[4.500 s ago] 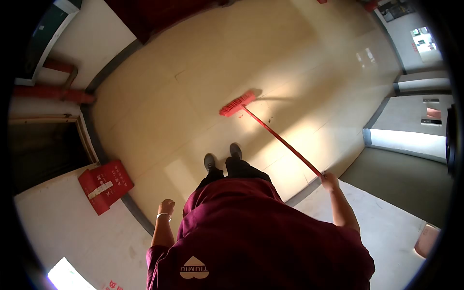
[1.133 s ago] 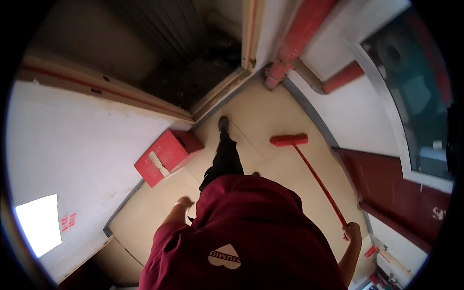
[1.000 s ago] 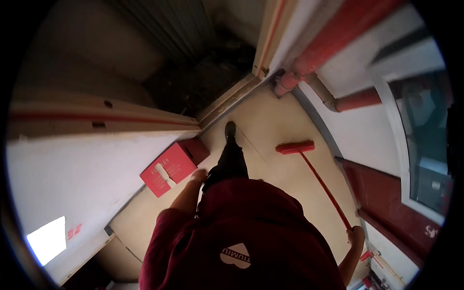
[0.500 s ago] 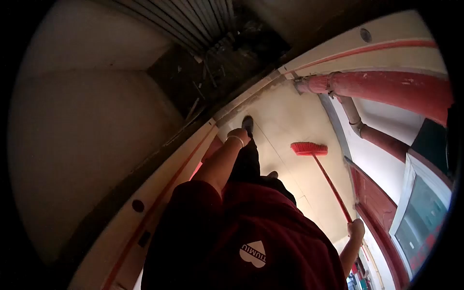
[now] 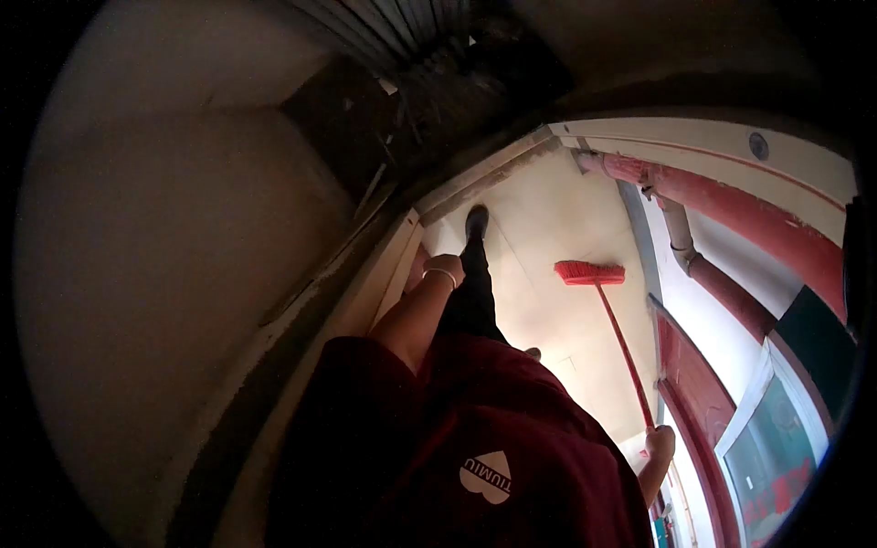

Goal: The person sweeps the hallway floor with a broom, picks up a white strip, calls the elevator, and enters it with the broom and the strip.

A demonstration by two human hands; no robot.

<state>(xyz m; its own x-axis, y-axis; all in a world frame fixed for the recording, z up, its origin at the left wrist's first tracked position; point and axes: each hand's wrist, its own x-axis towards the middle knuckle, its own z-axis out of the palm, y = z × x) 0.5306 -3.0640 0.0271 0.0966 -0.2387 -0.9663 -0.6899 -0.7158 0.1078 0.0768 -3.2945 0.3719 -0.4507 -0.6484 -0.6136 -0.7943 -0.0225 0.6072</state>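
My right hand (image 5: 660,443) is closed round the upper part of the red handle of a broom (image 5: 625,352). The broom's red bristle head (image 5: 589,273) is down at the pale tiled floor, to the right of my feet. My left hand (image 5: 445,266), with a light band at the wrist, hangs in front of my left thigh with its fingers curled in. Beside it shows a dim pinkish patch (image 5: 416,271), partly covered by the hand and forearm. Whether the hand grips it is unclear.
Ahead is a doorway with a raised sill (image 5: 484,169); a dark room with scattered debris (image 5: 393,137) lies beyond. A door frame (image 5: 388,265) stands close on my left. Red pipes (image 5: 731,205) and a white-framed window (image 5: 776,429) are at right. My dark shoe (image 5: 476,219) is near the sill.
My view has shifted toward the doorway, and my front foot has come nearer the sill. The broom has travelled along in my right hand. My left hand remains curled at my thigh.
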